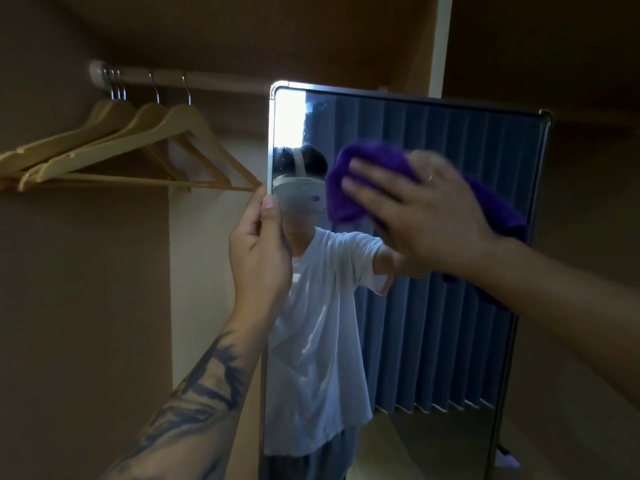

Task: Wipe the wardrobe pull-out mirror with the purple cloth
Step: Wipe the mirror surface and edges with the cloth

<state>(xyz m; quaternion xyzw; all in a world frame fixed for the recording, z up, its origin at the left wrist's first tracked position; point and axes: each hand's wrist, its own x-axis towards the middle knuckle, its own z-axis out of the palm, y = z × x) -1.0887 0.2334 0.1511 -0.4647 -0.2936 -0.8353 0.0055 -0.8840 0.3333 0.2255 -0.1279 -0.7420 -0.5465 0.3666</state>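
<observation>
At about nine o'clock in the view, a row of wooden hangers hangs by metal hooks from a rail that runs across the top of the wardrobe, whose brown inner wall fills the left side. Below, from seven o'clock, a tattooed forearm rises to the left hand, which grips the left edge of the mirror: its thumb lies on the front of the frame and the other fingers curl behind the edge, clamped on it. The mirror stands upright and tall at the centre, pulled out from the wardrobe, with a thin metal frame and rounded upper corners. Its glass reflects a bright patch at eleven o'clock, a person in a white T-shirt wearing a head-mounted camera, and pleated blue-grey curtains. Toward one o'clock on the glass, the purple cloth lies bunched against the upper half of the mirror, spreading from near the middle toward the right edge. The right hand presses on it with the palm flat and the fingers straight and slightly apart, pointing left; a ring shows on one finger, and the hand is a little blurred. Its bare forearm comes in from four o'clock. Right of the mirror lies more dim brown wardrobe panel.
</observation>
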